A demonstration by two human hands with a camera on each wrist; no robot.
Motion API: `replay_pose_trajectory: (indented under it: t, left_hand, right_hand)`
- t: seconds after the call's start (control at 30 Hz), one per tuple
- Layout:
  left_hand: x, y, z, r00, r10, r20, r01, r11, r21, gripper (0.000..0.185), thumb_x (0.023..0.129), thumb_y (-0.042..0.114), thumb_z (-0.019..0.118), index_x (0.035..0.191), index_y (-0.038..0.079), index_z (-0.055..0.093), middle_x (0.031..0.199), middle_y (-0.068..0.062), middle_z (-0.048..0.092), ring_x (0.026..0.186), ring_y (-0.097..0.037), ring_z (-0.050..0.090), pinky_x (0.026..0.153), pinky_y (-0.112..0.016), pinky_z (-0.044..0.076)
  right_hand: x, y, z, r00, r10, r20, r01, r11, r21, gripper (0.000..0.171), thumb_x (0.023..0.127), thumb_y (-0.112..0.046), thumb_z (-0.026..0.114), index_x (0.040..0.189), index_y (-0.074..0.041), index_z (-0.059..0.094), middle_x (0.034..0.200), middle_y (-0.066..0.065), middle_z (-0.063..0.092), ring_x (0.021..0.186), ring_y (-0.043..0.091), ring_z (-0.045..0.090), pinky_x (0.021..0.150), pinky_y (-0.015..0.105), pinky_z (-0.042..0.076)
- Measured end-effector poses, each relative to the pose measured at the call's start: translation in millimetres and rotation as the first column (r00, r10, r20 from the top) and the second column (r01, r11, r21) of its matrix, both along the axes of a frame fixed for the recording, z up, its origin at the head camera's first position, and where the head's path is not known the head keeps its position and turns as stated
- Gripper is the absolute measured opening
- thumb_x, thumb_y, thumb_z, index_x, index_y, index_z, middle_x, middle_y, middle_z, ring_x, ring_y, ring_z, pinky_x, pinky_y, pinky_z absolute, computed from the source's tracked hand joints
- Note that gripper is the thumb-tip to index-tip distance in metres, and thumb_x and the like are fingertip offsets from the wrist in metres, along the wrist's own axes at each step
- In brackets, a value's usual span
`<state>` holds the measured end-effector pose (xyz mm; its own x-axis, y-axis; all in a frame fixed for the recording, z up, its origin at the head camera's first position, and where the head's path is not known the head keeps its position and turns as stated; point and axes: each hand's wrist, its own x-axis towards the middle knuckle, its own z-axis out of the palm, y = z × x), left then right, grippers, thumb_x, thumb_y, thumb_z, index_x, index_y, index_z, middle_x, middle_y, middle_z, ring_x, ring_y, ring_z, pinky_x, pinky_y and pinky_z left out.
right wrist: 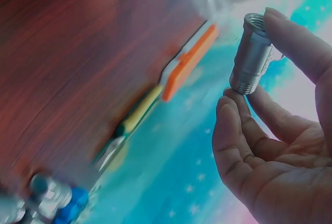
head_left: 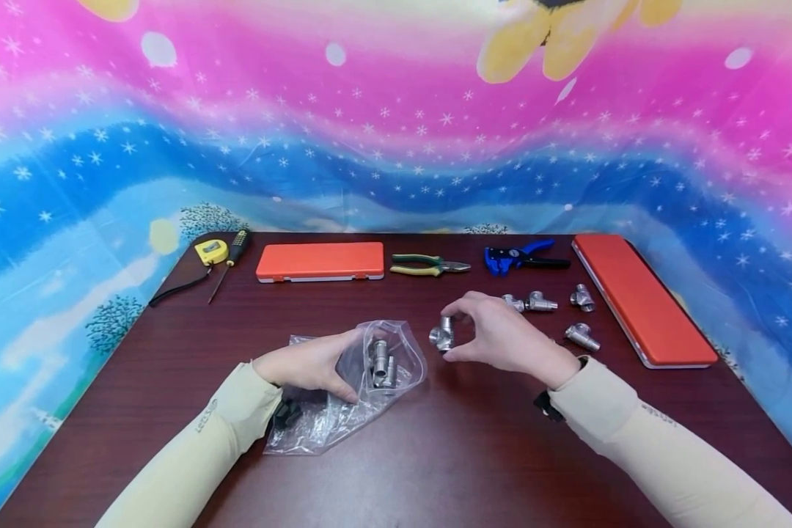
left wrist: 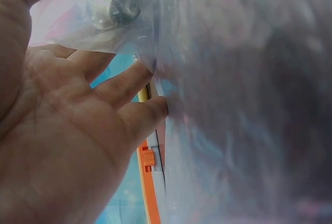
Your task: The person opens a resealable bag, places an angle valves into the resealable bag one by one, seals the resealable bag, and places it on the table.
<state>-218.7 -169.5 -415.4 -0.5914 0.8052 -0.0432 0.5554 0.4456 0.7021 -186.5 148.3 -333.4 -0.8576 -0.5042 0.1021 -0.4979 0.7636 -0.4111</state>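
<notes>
I note the right hand (head_left: 501, 339) pinching a metal fitting (head_left: 441, 334) betw. thumb and fingertips, just right of the plastic bag (head_left: 363, 381) at table centre. Left hand (head_left: 310, 364) grips the bag's mouth. Advise: keep the pinch firm, bag mouth wide.

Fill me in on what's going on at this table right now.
A person is handling metal pipe fittings. The left hand holds a clear plastic bag that has a few fittings inside. The right hand pinches a tee fitting between thumb and fingers, just right of the bag's mouth and above the table. Four more loose fittings lie to the right, beside an orange case.
</notes>
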Motion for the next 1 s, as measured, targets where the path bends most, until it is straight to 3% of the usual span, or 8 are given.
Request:
replay_pose_trajectory:
  t: [0.27,0.5,0.67,0.83,1.0]
  left_hand:
    - [0.5,-1.7,2.9,0.999,0.037,0.024,-0.036,0.998,-0.056,0.101,0.075,0.031,0.088,0.155,0.018,0.027,0.155,-0.001,0.033,0.138,-0.016,0.036,0.109,-0.043,0.036]
    - [0.6,-2.4,4.1,0.999,0.037,0.022,-0.036,0.999,-0.025,0.107,0.073,0.032,0.09,0.157,0.018,0.024,0.154,0.0,0.035,0.13,-0.016,0.044,0.104,-0.041,0.041]
    - [1.2,-4.1,4.5,0.999,0.038,0.012,-0.037,0.999,-0.034,0.11,0.074,0.032,0.089,0.158,0.013,0.019,0.158,-0.005,0.029,0.138,-0.019,0.036,0.11,-0.043,0.035]
    - [0.5,-5.3,3.0,0.999,0.039,0.016,-0.038,0.999,-0.038,0.112,0.074,0.032,0.089,0.159,0.014,0.018,0.159,-0.003,0.028,0.142,-0.017,0.03,0.113,-0.043,0.031]
    - [-1.3,-5.4,1.4,0.998,0.021,0.054,-0.022,1.0,0.021,0.106,0.073,0.025,0.09,0.157,0.021,0.025,0.154,0.006,0.036,0.137,-0.012,0.036,0.111,-0.042,0.033]
  right_hand:
    - [2.7,-35.5,-8.4,0.998,0.05,-0.034,-0.05,0.999,-0.02,0.058,0.071,-0.031,0.091,0.118,-0.005,0.068,0.108,0.004,0.064,0.096,0.021,0.061,0.083,0.037,0.051]
    - [0.8,-67.0,-23.2,0.997,0.049,-0.054,-0.049,0.999,-0.006,0.06,0.069,-0.033,0.092,0.118,-0.007,0.069,0.106,0.002,0.064,0.092,0.016,0.057,0.083,0.033,0.05]
    - [0.7,-83.5,-28.9,0.997,0.049,-0.052,-0.049,0.999,-0.008,0.059,0.072,-0.035,0.09,0.12,-0.009,0.07,0.107,0.002,0.065,0.097,0.016,0.056,0.085,0.033,0.049]
    - [1.9,-87.8,-28.0,0.996,0.064,-0.069,-0.066,0.998,-0.024,0.054,0.075,-0.035,0.088,0.12,-0.009,0.071,0.103,0.002,0.067,0.091,0.015,0.056,0.082,0.033,0.048]
    - [0.1,-71.2,-19.4,0.994,0.059,-0.094,-0.06,0.998,-0.012,0.047,0.078,-0.03,0.086,0.117,-0.009,0.072,0.099,0.002,0.068,0.089,0.017,0.057,0.082,0.034,0.047]
